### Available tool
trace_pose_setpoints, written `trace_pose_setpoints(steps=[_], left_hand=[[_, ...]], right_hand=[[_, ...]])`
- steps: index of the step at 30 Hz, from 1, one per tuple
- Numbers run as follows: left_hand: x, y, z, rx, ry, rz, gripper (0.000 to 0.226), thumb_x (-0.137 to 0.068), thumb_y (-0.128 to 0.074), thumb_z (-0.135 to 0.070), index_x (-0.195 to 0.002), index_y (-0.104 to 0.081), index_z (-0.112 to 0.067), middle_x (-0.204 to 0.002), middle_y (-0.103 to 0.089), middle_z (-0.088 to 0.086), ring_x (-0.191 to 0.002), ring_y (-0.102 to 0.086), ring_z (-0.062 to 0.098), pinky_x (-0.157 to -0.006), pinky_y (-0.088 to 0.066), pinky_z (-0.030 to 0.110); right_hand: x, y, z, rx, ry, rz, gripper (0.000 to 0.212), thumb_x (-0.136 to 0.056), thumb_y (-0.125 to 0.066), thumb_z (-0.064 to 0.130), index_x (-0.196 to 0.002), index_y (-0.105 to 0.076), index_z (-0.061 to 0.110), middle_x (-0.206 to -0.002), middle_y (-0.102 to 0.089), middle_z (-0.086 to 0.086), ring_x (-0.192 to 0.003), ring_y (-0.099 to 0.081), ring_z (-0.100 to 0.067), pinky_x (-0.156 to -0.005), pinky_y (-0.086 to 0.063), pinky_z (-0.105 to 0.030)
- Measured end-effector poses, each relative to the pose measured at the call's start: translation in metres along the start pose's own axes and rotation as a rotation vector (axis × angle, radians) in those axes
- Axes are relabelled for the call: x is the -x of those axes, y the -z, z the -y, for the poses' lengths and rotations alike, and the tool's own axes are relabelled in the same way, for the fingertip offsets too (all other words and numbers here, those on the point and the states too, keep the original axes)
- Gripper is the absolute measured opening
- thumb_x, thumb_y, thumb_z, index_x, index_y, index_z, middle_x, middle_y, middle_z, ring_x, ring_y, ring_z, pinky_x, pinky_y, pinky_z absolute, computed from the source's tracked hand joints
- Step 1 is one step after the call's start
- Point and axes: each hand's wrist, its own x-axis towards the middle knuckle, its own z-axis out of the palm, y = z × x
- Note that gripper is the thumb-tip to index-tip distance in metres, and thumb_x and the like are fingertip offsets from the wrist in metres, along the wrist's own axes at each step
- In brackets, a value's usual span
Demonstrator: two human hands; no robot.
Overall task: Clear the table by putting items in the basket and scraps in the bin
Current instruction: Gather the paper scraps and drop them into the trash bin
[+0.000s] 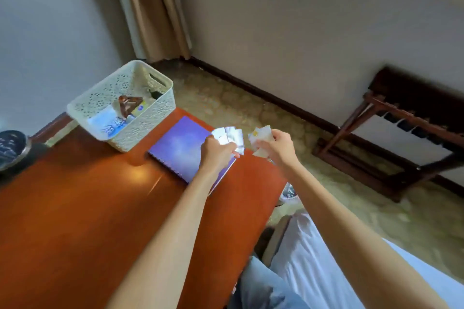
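My left hand (216, 152) grips a bunch of white paper scraps (229, 137) above the far right corner of the table. My right hand (277, 147) grips more crumpled scraps (259, 135) just past the table's right edge, over the floor. A purple spiral notebook (180, 145) lies flat on the reddish wooden table (88, 203), partly under my left hand. A cream lattice basket (155, 108) stands at the table's far end and holds a brown hair claw (128, 105) and a blue-and-white packet (110, 124). Below my right forearm a bin (288, 192) shows only in part.
A dark round object (11, 148) sits at the table's left edge. A dark wooden rack (401, 138) stands against the wall on the right. A beige curtain (148, 7) hangs in the corner. My legs in light clothing are at the lower right.
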Motion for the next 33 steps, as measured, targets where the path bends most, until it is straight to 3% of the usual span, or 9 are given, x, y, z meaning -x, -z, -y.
trace_pose_setpoints(steps=[4,7,11,15,18,20,24,28,33], left_hand=[[-0.054,-0.088,-0.034,-0.117,0.011,0.093,0.011,-0.079,-0.054,-0.004,-0.085,-0.061,-0.009,-0.046,-0.066,0.0,-0.038,-0.053,0.002,-0.034,-0.034,0.011],[-0.095,-0.15,-0.041,-0.217,0.06,0.161,0.012,-0.081,-0.051,-0.004,-0.091,-0.057,-0.006,-0.052,-0.064,-0.001,-0.027,-0.045,-0.001,-0.034,-0.032,0.012],[-0.147,-0.227,-0.021,-0.363,0.122,0.246,0.009,-0.082,-0.049,-0.002,-0.084,-0.057,-0.006,-0.071,-0.067,0.008,-0.025,-0.045,0.002,-0.032,-0.031,0.012],[-0.194,-0.292,0.027,-0.486,0.183,0.321,0.02,-0.083,-0.05,0.0,-0.102,-0.057,0.002,-0.087,-0.068,0.015,-0.038,-0.058,0.008,-0.029,-0.032,0.014],[-0.228,-0.336,0.074,-0.61,0.207,0.394,0.028,-0.082,-0.049,0.001,-0.11,-0.053,0.006,-0.102,-0.068,0.021,-0.076,-0.069,0.032,-0.042,-0.038,0.023],[-0.249,-0.36,0.108,-0.709,0.212,0.428,0.026,-0.084,-0.049,0.001,-0.108,-0.055,0.005,-0.104,-0.069,0.022,-0.093,-0.069,0.034,-0.057,-0.048,0.03],[-0.285,-0.398,0.172,-0.86,0.202,0.481,0.026,-0.085,-0.05,0.0,-0.109,-0.058,0.006,-0.11,-0.066,0.023,-0.101,-0.066,0.037,-0.083,-0.054,0.041],[-0.308,-0.421,0.217,-0.973,0.206,0.53,0.027,-0.088,-0.046,0.003,-0.114,-0.054,0.008,-0.116,-0.062,0.024,-0.106,-0.062,0.037,-0.086,-0.051,0.041],[-0.325,-0.434,0.247,-0.987,0.227,0.527,0.029,-0.092,-0.04,0.003,-0.118,-0.052,0.006,-0.123,-0.056,0.025,-0.109,-0.059,0.038,-0.083,-0.049,0.038]], right_hand=[[-0.08,0.061,-0.017,-0.033,-0.085,-0.09,0.023,-0.077,-0.061,0.006,-0.064,-0.042,0.009,-0.065,-0.046,-0.003,-0.055,-0.044,-0.015,-0.032,-0.032,-0.012],[-0.132,0.092,-0.045,0.001,-0.144,-0.138,0.023,-0.077,-0.061,0.008,-0.063,-0.043,0.01,-0.066,-0.048,-0.003,-0.057,-0.043,-0.015,-0.034,-0.032,-0.012],[-0.194,0.118,-0.108,0.05,-0.259,-0.17,0.015,-0.076,-0.06,0.009,-0.069,-0.047,0.007,-0.071,-0.05,-0.007,-0.066,-0.045,-0.019,-0.052,-0.034,-0.028],[-0.242,0.125,-0.19,0.083,-0.39,-0.166,0.03,-0.079,-0.056,0.007,-0.06,-0.035,0.012,-0.063,-0.041,-0.003,-0.058,-0.037,-0.016,-0.049,-0.028,-0.028],[-0.274,0.116,-0.253,0.099,-0.476,-0.138,0.026,-0.08,-0.055,0.004,-0.06,-0.038,0.01,-0.063,-0.044,-0.004,-0.058,-0.041,-0.02,-0.047,-0.031,-0.029],[-0.292,0.106,-0.291,0.099,-0.529,-0.116,0.021,-0.079,-0.054,0.002,-0.06,-0.045,0.006,-0.063,-0.047,-0.005,-0.058,-0.042,-0.021,-0.048,-0.035,-0.03],[-0.325,0.084,-0.361,0.072,-0.597,-0.112,0.009,-0.078,-0.055,0.001,-0.078,-0.059,-0.007,-0.076,-0.055,-0.013,-0.068,-0.049,-0.023,-0.058,-0.042,-0.037],[-0.348,0.068,-0.411,0.093,-0.637,-0.065,0.011,-0.081,-0.049,-0.002,-0.073,-0.05,0.006,-0.08,-0.057,-0.014,-0.065,-0.051,-0.025,-0.048,-0.04,-0.032],[-0.362,0.056,-0.442,0.015,-0.711,0.001,0.029,-0.089,-0.038,-0.005,-0.115,-0.051,-0.005,-0.086,-0.059,-0.018,-0.051,-0.052,-0.018,-0.052,-0.051,-0.031]])
